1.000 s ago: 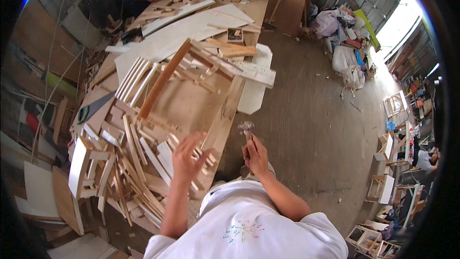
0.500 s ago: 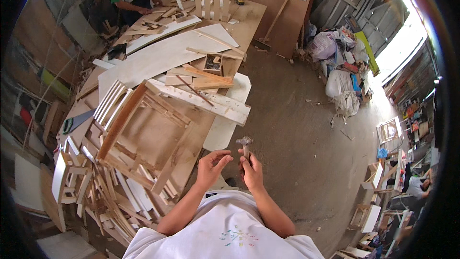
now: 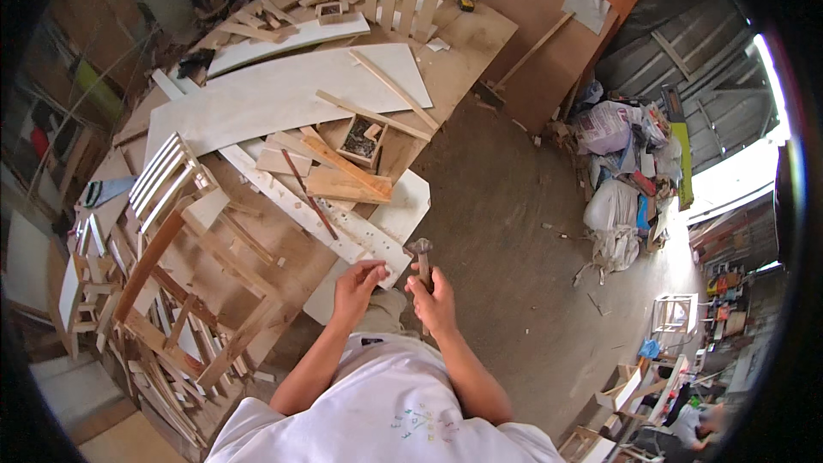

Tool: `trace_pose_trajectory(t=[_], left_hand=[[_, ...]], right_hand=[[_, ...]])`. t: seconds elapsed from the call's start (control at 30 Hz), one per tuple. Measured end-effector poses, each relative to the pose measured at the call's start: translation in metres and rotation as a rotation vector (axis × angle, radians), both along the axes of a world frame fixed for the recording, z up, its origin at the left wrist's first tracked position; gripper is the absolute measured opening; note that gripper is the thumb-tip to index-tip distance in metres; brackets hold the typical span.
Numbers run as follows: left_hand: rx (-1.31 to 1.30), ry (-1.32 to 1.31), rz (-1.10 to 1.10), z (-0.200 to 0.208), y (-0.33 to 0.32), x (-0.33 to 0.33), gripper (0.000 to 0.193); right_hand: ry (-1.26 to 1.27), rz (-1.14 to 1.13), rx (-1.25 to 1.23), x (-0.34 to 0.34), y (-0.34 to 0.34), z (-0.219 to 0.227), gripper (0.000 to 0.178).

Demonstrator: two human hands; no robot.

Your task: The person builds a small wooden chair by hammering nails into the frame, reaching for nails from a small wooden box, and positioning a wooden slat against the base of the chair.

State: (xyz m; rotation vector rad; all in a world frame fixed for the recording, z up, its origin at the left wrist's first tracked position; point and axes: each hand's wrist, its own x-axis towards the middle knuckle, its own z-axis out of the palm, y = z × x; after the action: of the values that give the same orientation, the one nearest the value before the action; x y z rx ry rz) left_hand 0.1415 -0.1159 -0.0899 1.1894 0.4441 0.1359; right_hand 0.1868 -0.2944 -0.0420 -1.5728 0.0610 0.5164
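Hammer held in the right hand, head on the far side of the grip; left hand just to its left.
Left to right: wooden frame (image 3: 150,267) on the table (image 3: 296,261), well left of both grips; left hand (image 3: 353,294), thumb and fingertips drawn together, contents if any too small to tell; drilled white plank (image 3: 364,244), extending ahead and leftward from the left grip, its near end behind the fingertips in view, contact not determinable; open wooden box (image 3: 358,158), well ahead of the left grip; hammer (image 3: 424,271), its handle closed in the grip of the right hand (image 3: 435,304), long axis in view running nearly straight away from the body, true tilt unverified. The hammer's head lies apart from the left fingertips, slightly ahead and to their right.
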Motion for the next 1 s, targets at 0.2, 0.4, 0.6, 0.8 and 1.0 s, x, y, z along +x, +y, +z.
trace_pose_trajectory(t=[0.2, 0.4, 0.6, 0.8, 1.0], left_hand=[[0.074, 0.006, 0.135, 0.000, -0.004, 0.097, 0.028], [0.476, 0.239, 0.228, 0.012, 0.024, 0.169, 0.026], [0.876, 0.258, 0.513, -0.013, 0.026, 0.234, 0.015], [1.146, 0.473, 0.625, -0.038, 0.037, 0.304, 0.018], [1.189, 0.716, 0.614, -0.062, 0.054, 0.348, 0.014]], right_hand=[[-0.010, 0.079, -0.068, 0.104, -0.012, -0.005, 0.030], [0.012, 0.224, -0.150, 0.211, 0.012, -0.017, 0.027], [-0.216, 0.449, -0.325, 0.331, 0.060, -0.073, 0.037], [-0.302, 0.771, -0.375, 0.424, 0.135, -0.079, 0.035], [-0.268, 0.945, -0.342, 0.475, 0.148, -0.082, 0.036]])
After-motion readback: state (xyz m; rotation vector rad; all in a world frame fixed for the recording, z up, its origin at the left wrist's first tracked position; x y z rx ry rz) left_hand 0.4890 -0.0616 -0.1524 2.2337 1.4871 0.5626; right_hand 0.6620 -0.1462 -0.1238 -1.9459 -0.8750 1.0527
